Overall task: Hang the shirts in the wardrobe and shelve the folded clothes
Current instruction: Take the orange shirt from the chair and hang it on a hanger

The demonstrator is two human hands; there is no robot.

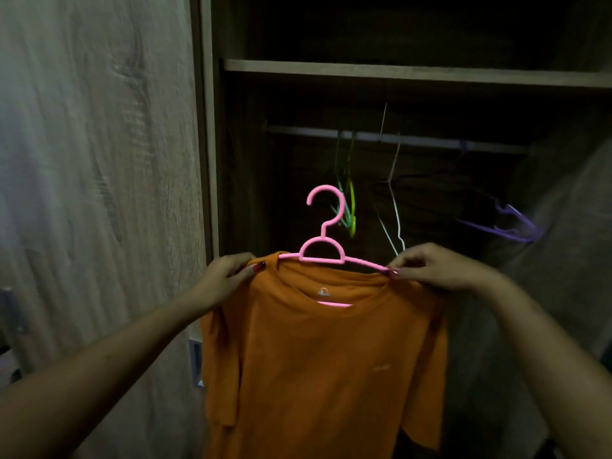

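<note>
One orange shirt (pixel 324 359) on one pink hanger (pixel 321 260), held up before the open wardrobe.
At the left stands the wooden door (pixel 99 193). The left hand (pixel 228 276) pinches the shirt's shoulder on that side, thumb and fingers closed on the cloth. The shirt is plain, with short sleeves, and hangs below the rail (pixel 430 140); the hanger's hook is free. The right hand (pixel 440 268) pinches the other shoulder at the hanger's arm. Both arms reach forward. On the rail hang two green hangers (pixel 351 207), one white hanger (pixel 392 193) and, near its right end, a purple hanger (pixel 511 226).
</note>
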